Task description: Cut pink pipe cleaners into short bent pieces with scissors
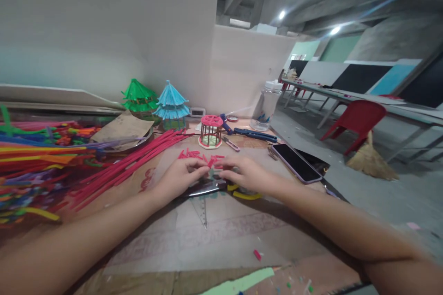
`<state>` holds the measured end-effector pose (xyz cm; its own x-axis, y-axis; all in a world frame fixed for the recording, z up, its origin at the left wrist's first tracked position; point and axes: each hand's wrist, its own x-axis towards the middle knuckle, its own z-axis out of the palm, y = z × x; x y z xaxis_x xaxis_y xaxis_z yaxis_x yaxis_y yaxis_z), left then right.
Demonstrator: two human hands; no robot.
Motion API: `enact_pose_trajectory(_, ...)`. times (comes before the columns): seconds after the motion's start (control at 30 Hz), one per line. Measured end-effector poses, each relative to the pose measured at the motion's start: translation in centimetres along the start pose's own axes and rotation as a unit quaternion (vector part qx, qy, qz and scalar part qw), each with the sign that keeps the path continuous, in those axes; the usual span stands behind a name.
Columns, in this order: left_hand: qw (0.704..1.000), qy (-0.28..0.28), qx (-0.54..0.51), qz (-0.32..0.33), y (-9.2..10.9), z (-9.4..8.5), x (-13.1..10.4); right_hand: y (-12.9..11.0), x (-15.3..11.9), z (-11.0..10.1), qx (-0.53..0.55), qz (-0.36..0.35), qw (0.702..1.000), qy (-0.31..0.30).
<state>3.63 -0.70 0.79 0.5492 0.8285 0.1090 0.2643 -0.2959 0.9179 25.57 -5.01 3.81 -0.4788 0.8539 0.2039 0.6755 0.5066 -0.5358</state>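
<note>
My left hand (187, 174) and my right hand (245, 173) are close together over the middle of the table. Both have curled fingers, with thumb and fingertips drawn near each other. Whatever small thing lies between the tips is too blurred to name. Just beyond the fingertips are several short red fuzzy stem pieces (189, 153). Under the hands shows a shiny dark-edged object (204, 190), partly covered. Curved yellow pieces (246, 195) lie below my right hand. Behind the hands stands a small round frame (211, 131) with a red top, brown posts and a pale base.
Long red fuzzy stems (131, 159) and a multicoloured heap (38, 161) fill the left. At the back are a green model roof (136, 94), a blue pavilion (169, 106) and a clear bottle (265, 106). A phone (296, 162) lies right; a set square (202, 212) lies in front.
</note>
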Motion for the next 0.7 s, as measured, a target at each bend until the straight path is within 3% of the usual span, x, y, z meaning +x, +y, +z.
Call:
enact_pose_trajectory(0.2, 0.998, 0.025, 0.043, 0.025, 0.5, -0.2, -0.4, -0.4, 2.5, 3.9, 0.236, 0.099, 0.961, 0.109)
enact_pose_trajectory(0.33, 0.998, 0.034, 0.043, 0.022, 0.6, -0.3, -0.4, 0.2, 3.4, 4.2, 0.224, 0.103, 0.957, 0.156)
enact_pose_trajectory(0.43, 0.998, 0.027, 0.040, 0.043, 0.2, -0.3, -0.1, 1.0, 3.5, 2.7, 0.186, 0.098, 0.966, 0.150)
enact_pose_trajectory(0.57, 0.995, 0.021, 0.076, 0.055, 0.0, -1.1, 0.4, 3.1, 3.2, -1.2, 0.088, 0.117, 0.982, 0.120)
enact_pose_trajectory(0.7, 0.984, -0.009, 0.167, 0.060, 1.1, -5.2, 1.3, 6.3, 2.2, -5.3, -0.073, 0.160, 0.979, 0.104)
